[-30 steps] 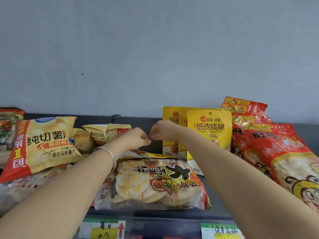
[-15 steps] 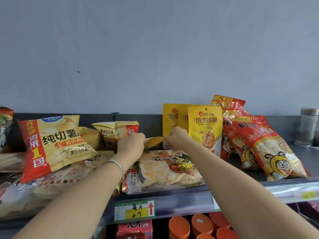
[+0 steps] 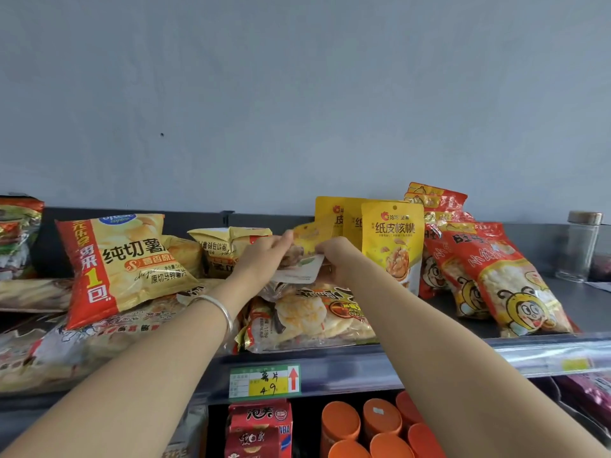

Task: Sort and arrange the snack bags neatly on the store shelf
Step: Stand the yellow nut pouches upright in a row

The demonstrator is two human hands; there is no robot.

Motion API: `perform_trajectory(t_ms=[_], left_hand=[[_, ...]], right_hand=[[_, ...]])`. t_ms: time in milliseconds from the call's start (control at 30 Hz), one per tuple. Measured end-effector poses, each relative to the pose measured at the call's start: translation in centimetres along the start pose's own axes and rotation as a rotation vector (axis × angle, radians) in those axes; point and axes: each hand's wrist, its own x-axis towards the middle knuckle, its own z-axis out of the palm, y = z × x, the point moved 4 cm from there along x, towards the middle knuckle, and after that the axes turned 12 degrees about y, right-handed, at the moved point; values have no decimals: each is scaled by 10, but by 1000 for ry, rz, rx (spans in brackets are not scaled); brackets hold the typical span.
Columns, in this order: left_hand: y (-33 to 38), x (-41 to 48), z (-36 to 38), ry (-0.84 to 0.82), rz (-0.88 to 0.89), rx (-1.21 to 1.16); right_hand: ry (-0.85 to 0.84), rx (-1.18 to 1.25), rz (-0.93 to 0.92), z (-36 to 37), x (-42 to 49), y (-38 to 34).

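Fingers point(image 3: 285, 241) of the left hand point(image 3: 264, 259) and right hand point(image 3: 335, 262) pinch a small yellow pouch point(image 3: 305, 251) at frame centre. Matching pouches point(image 3: 391, 239) stand upright just right; chip bags point(image 3: 122, 262) at left lie heaped, seemingly unsorted.

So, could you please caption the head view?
Left hand and right hand hold a yellow pouch above a rice-cracker bag on the shelf.

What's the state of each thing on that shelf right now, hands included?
left hand, pinches the small yellow pouch's left edge
right hand, pinches its right edge
small yellow pouch, held in the air, tilted
walnut pouches, standing upright
potato chip bag, leaning back, label facing out
rice cracker bag, lying flat at the front
red bee bags, leaning back in a row
glass jar, upright, lid on
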Motion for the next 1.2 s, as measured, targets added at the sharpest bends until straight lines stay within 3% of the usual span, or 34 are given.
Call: perform_trajectory(t_ms=[100,267,433,767,967,1200], left_hand=[[0,4,1,98,-46,116],[14,1,24,108,-273,-295],[47,1,74,-20,-274,-465],[100,-7,182,-75,-131,-256],[87,-1,194,-31,-34,100],[58,-1,197,5,-98,93]], right_hand=[[20,-40,-118,-15,-4,-10],[87,-128,-371,-59,2,-26],[198,-116,-468,-129,-3,-32],[389,-128,-378,-233,22,-15],[280,-202,-250,-224,53,18],[290,-290,-305,-206,68,26]])
